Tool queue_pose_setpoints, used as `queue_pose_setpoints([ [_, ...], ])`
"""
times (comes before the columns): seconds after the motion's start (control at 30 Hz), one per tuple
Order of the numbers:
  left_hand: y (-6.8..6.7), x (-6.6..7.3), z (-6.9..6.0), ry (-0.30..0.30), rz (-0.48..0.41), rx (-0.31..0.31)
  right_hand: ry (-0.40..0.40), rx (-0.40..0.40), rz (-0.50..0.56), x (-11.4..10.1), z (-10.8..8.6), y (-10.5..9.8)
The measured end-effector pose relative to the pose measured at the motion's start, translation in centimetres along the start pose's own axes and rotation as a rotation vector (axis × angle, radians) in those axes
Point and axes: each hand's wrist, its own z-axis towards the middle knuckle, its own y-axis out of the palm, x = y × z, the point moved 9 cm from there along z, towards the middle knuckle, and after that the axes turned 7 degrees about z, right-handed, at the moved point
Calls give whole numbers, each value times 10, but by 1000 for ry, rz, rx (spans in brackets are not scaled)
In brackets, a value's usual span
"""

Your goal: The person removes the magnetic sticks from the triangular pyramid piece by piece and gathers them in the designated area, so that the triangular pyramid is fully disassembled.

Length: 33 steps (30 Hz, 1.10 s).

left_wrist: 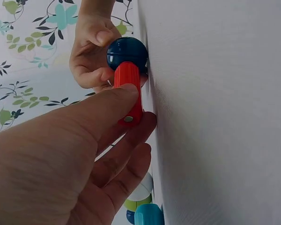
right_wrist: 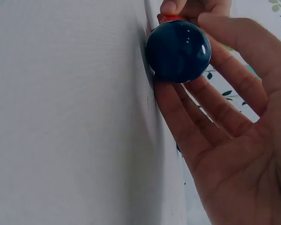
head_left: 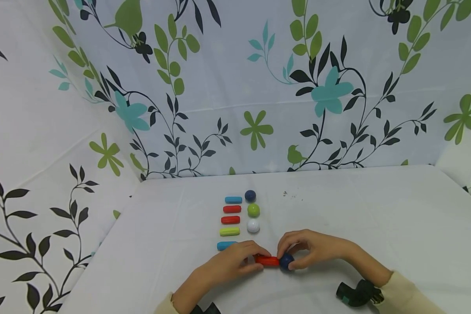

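Between thumb and fingers, my left hand (head_left: 235, 261) pinches a short red stick (head_left: 267, 261) with a ridged side. A small silvery end (left_wrist: 128, 119) of it shows in the left wrist view. My right hand (head_left: 315, 247) holds a glossy dark blue ball (head_left: 286, 261) between thumb and fingertips. The ball touches the far end of the red stick (left_wrist: 127, 75), in line with it. Both are low over the white tabletop; whether they rest on it I cannot tell. In the right wrist view the ball (right_wrist: 179, 51) hides most of the stick.
Beyond my hands lies a column of sticks: blue (head_left: 233, 199), red (head_left: 232, 209), another red (head_left: 230, 220), yellow-green (head_left: 229, 231) and blue (head_left: 225, 245), partly behind my left hand. Beside it sit dark blue (head_left: 250, 196), green (head_left: 253, 210) and white (head_left: 253, 226) balls. Patterned cloth (head_left: 220, 87) hangs behind.
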Motion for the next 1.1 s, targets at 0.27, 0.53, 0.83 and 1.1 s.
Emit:
queue_pose_setpoints([
  [0.27,2,-2,1,-9,-3,-8,-6,34,-63,2,1,-3],
  [0.53,4,2,-2,31,12,-30,-13,11,-38,-3,4,3],
  [0.83,4,2,-2,15,0,-47,-4,12,-66,-4,3,3],
  [1.1,4,2,1,8,28,-60,-4,9,-87,-3,3,1],
])
